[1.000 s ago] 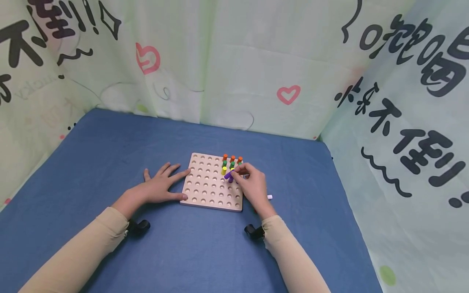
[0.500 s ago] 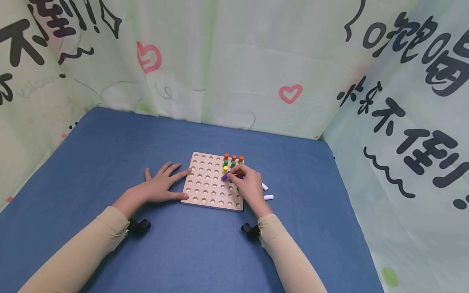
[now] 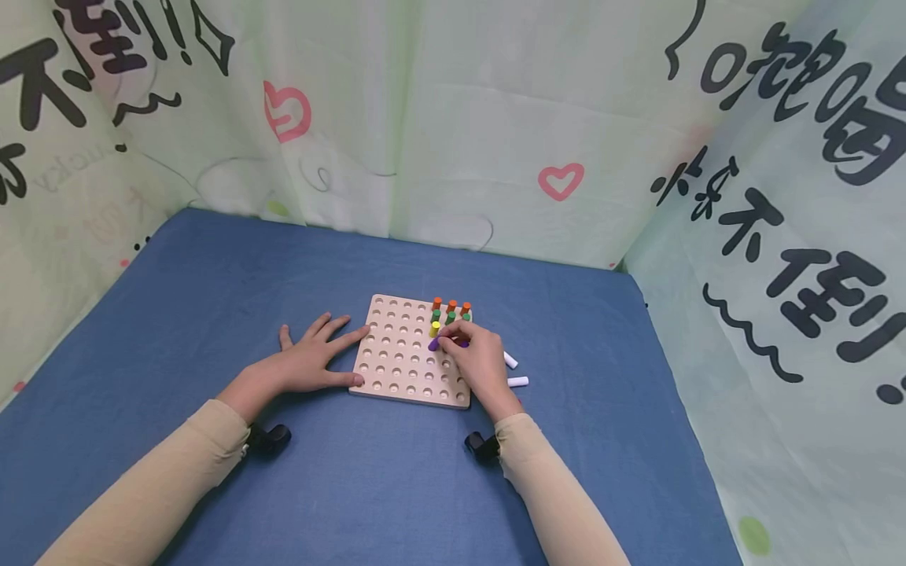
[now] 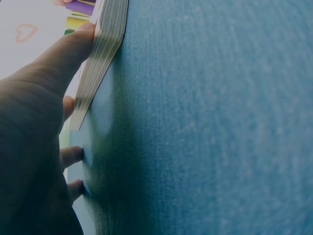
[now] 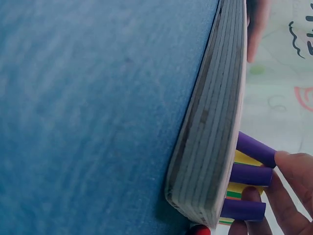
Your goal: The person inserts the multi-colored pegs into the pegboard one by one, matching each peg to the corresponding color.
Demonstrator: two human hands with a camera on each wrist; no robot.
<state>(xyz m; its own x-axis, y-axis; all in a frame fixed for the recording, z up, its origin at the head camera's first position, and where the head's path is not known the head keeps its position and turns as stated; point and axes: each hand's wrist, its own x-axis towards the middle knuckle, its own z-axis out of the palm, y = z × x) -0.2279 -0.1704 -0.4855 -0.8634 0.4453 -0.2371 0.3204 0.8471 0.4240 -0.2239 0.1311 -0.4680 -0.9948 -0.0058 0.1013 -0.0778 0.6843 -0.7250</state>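
A pale wooden pegboard (image 3: 396, 377) with rows of round holes lies on the blue cloth. My left hand (image 3: 307, 365) is spread, its thumb and index fingertips on the board's left edge. My right hand (image 3: 480, 362) pinches a purple peg (image 3: 433, 344) just in front of a yellow peg (image 3: 435, 328). In the right wrist view that purple peg leans, its lower end at the board; whether it is inside a hole is hidden. Beside it stand a second purple peg (image 5: 250, 175) and a third purple peg (image 5: 243, 209), partly behind the fingers in the head view.
Orange pegs (image 3: 451, 305) and green pegs (image 3: 436, 315) stand in rows at the board's far right corner. White pegs (image 3: 518, 381) lie on the cloth right of the board. A small red object (image 5: 199, 230) shows by the board's corner. A printed curtain (image 3: 460, 118) encloses the table.
My right hand has moved slightly left and down, bringing the purple peg from above the board to its surface. More of the white pegs shows. My left hand has stayed put.
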